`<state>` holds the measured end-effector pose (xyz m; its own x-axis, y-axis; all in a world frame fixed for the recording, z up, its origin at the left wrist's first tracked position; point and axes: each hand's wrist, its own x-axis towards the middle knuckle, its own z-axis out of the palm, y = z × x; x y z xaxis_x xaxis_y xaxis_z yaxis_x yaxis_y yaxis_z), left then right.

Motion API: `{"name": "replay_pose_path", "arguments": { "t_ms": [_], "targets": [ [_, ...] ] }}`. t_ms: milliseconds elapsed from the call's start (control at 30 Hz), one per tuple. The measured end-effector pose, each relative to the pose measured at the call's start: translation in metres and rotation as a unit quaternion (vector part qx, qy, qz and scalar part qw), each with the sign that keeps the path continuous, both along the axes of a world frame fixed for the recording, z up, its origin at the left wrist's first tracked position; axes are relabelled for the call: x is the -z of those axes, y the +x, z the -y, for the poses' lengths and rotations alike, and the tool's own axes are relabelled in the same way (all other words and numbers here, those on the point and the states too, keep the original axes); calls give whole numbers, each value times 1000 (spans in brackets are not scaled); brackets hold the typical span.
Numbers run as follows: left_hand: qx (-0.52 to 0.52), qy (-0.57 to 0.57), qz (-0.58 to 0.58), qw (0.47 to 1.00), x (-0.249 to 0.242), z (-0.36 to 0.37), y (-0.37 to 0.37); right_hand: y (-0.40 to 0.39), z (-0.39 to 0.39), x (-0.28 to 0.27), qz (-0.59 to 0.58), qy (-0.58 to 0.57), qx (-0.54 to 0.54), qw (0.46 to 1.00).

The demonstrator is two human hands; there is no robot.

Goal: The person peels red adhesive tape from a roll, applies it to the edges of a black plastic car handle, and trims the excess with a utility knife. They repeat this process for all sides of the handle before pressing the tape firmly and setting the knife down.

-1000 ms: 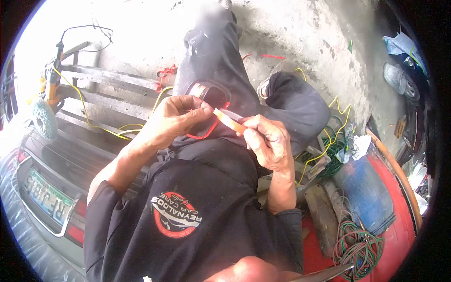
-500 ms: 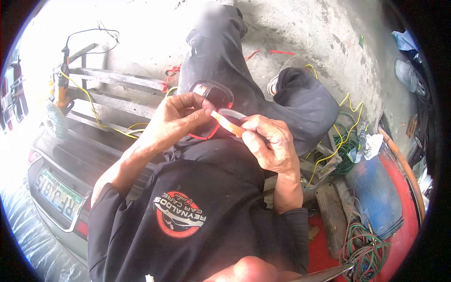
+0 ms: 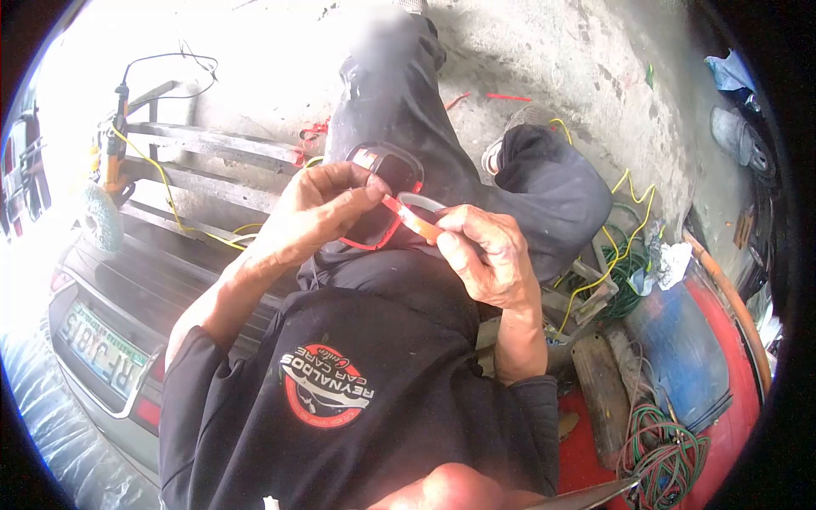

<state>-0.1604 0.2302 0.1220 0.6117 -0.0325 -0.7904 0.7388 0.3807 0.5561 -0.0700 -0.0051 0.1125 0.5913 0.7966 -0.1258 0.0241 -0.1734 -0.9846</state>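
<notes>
A narrow roll of orange-red tape point(image 3: 416, 223) with a pale inner ring is held between my two hands, above my lap. The thumb and forefinger of my left hand point(image 3: 314, 208) pinch at its left end, where the strip looks red. My right hand point(image 3: 489, 255) grips the roll's right side between thumb and curled fingers. Just behind the tape, a dark, glossy part with red edging point(image 3: 387, 170) rests on my lap. My left hand partly covers it, so its full shape is hidden.
Left are slatted bars point(image 3: 212, 144), a polisher with a fluffy pad point(image 3: 106, 178) and a car rear with a plate point(image 3: 102, 348). Right are a yellow cord point(image 3: 625, 246), a blue container point(image 3: 680, 348) and coiled hoses point(image 3: 667, 459). Red strips point(image 3: 510, 97) lie on the floor.
The tape has turned slightly in my hands, and its left end now shows red instead of pale orange. My left fingertips have risen a little; both hands keep their grip.
</notes>
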Motion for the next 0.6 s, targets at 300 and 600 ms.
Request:
{"name": "replay_pose_path", "arguments": {
  "t_ms": [300,600],
  "targets": [
    [41,10,20,999,2,-4,1,1,0,5,43,27,3,999],
    [61,147,51,986,5,0,5,-5,0,2,55,-32,0,998]
  ]
}}
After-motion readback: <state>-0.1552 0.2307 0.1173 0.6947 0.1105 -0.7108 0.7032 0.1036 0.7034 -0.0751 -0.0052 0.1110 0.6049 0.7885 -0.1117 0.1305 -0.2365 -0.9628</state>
